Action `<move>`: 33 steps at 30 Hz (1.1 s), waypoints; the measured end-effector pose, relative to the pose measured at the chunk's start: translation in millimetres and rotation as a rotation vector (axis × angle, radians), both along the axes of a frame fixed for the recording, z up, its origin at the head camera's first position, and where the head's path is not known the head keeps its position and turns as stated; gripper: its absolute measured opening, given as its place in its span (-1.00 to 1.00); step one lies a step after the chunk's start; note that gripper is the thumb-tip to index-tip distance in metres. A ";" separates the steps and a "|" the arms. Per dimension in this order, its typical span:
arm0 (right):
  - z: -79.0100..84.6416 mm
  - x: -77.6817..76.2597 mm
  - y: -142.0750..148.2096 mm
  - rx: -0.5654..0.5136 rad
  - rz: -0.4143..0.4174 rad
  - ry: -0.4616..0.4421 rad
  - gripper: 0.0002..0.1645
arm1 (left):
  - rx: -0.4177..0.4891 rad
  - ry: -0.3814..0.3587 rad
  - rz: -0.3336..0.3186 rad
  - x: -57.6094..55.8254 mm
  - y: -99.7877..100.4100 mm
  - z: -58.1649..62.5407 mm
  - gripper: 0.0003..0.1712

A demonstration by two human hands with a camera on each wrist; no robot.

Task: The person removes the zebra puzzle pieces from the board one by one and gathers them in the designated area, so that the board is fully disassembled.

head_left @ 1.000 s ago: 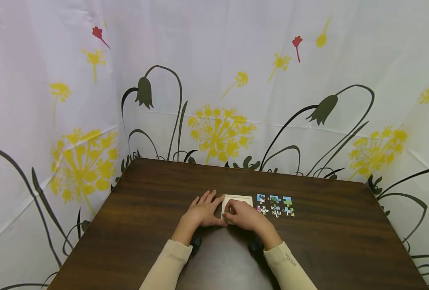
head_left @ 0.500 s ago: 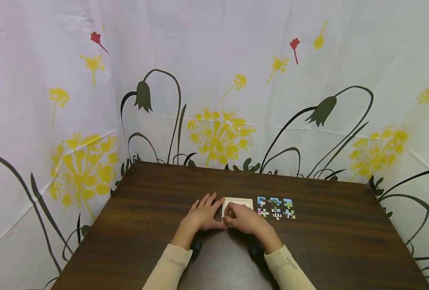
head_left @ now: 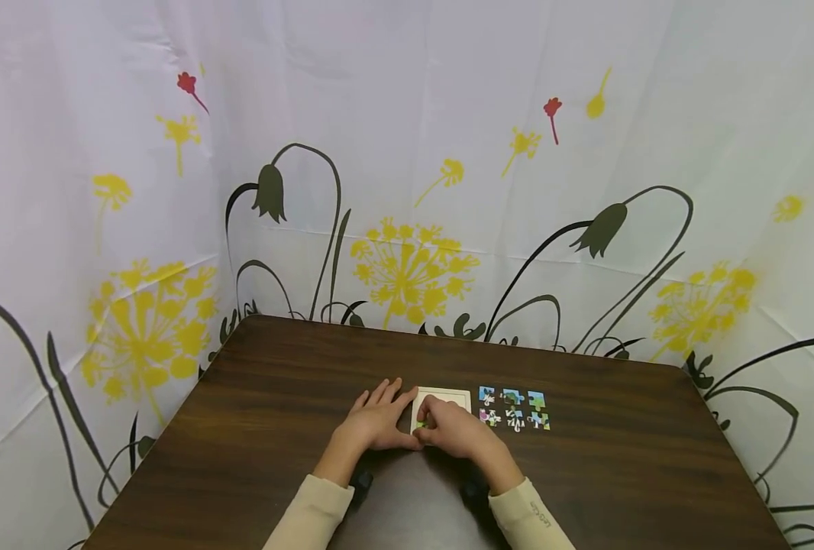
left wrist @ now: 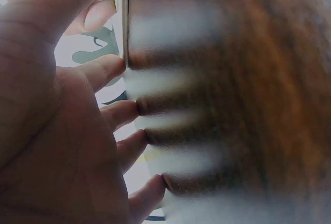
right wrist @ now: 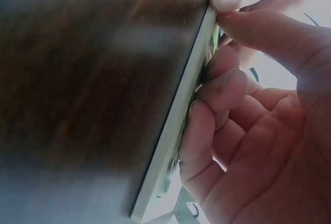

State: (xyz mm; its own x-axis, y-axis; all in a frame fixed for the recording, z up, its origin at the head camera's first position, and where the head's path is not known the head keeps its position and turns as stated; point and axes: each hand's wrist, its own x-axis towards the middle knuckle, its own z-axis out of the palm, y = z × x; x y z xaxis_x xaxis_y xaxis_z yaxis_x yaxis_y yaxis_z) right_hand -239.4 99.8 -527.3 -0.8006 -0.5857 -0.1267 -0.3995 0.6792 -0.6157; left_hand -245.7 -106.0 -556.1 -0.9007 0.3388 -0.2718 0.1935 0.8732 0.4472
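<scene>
A pale, square puzzle tray (head_left: 441, 392) lies on the dark wooden table between my two hands. My left hand (head_left: 376, 424) is spread flat at its left side, fingertips on the tabletop and thumb near the tray's front corner. Over the tray, my right hand (head_left: 458, 428) has curled fingers, pinching a small puzzle piece with green on it (head_left: 421, 423) low at the left. The right wrist view shows the tray's side edge (right wrist: 170, 125) and slivers of green printed pieces behind the curled fingers. My hand hides most of the tray's inside.
Several loose jigsaw pieces (head_left: 513, 397) lie in two rows just right of the tray. Dark brown table (head_left: 620, 451) stretches out on both sides. A white curtain (head_left: 352, 92) with printed flowers hangs behind and beside it.
The head view has shifted slightly, so everything sits a little lower in it. My hands keep nearly the same places; green now shows by the right fingertips.
</scene>
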 end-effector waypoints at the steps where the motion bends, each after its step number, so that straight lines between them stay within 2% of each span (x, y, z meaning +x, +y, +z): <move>1: -1.0 1.2 -0.3 0.002 0.001 -0.003 -0.79 | 0.000 0.001 -0.002 1.5 -0.7 -0.5 0.23; 5: -2.2 4.0 -0.2 0.006 -0.003 -0.007 -0.78 | -0.004 0.012 -0.011 5.1 -1.3 -0.8 0.22; 8: -3.3 5.6 0.6 0.002 0.009 -0.026 -0.78 | -0.013 -0.016 -0.015 8.1 -0.5 1.5 0.23; 13: -3.8 2.6 1.5 0.006 0.016 -0.024 -0.78 | -0.009 -0.040 -0.013 11.0 1.6 12.5 0.21; 20: 5.5 -5.9 1.1 -0.025 0.027 -0.045 -0.71 | -0.021 -0.056 -0.008 7.3 -0.3 25.7 0.20; 24: 11.3 -8.8 2.0 -0.046 0.042 -0.058 -0.69 | -0.032 -0.055 -0.016 3.6 -1.1 27.6 0.22; 29: 13.7 -10.0 3.7 -0.042 0.046 0.009 -0.71 | -0.030 -0.050 -0.023 1.2 1.3 27.9 0.21; 33: 12.6 -6.8 5.1 -0.044 0.057 0.009 -0.84 | -0.040 -0.069 -0.022 3.5 1.8 24.6 0.22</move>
State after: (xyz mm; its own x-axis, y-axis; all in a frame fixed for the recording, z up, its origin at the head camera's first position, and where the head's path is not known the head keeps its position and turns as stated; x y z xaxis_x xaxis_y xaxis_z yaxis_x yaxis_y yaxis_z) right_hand -246.2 104.8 -514.7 -0.7666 -0.6354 -0.0925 -0.4426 0.6272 -0.6409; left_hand -242.1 -104.1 -531.5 -0.8718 0.3460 -0.3467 0.1826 0.8864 0.4254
